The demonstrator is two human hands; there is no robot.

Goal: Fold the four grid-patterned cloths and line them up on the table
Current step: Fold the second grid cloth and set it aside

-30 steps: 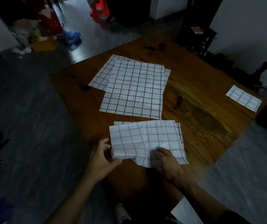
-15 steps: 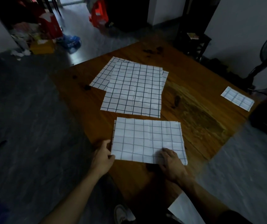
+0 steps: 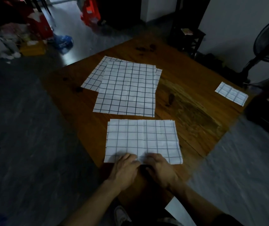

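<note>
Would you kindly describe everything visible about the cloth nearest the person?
The near cloth is white with a thin dark grid and looks like light fabric, folded once, a lower layer peeking out along its left edge. It lies flat and creased near the table corner. The left hand and right hand rest side by side on its near edge.

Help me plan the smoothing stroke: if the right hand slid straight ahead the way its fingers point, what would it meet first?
Probably nothing new: the right hand already rests on the half-folded cloth, so it would cross that, then likely reach the unfolded stack.
</note>
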